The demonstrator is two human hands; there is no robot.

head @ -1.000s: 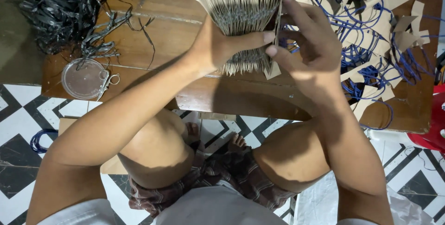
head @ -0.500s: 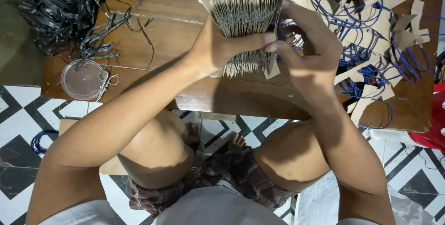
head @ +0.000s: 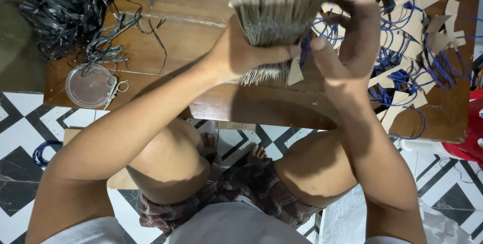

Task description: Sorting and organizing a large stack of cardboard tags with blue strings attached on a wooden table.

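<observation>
A thick stack of brown card tags stands on edge over the low wooden table. My left hand grips the stack's lower end, thumb laid across its front. My right hand presses against the stack's right side, fingers curled over the top of it. A single loose tag sticks out below the stack, between my two hands.
Loose brown tags with blue strings cover the table's right part. A heap of black plastic strips lies at the far left, with a round clear lid and small scissors beside it. A red object sits at the right edge.
Both hands have lifted the stack up and away from me. My right hand has slid from the stack's lower edge up to its right side.
</observation>
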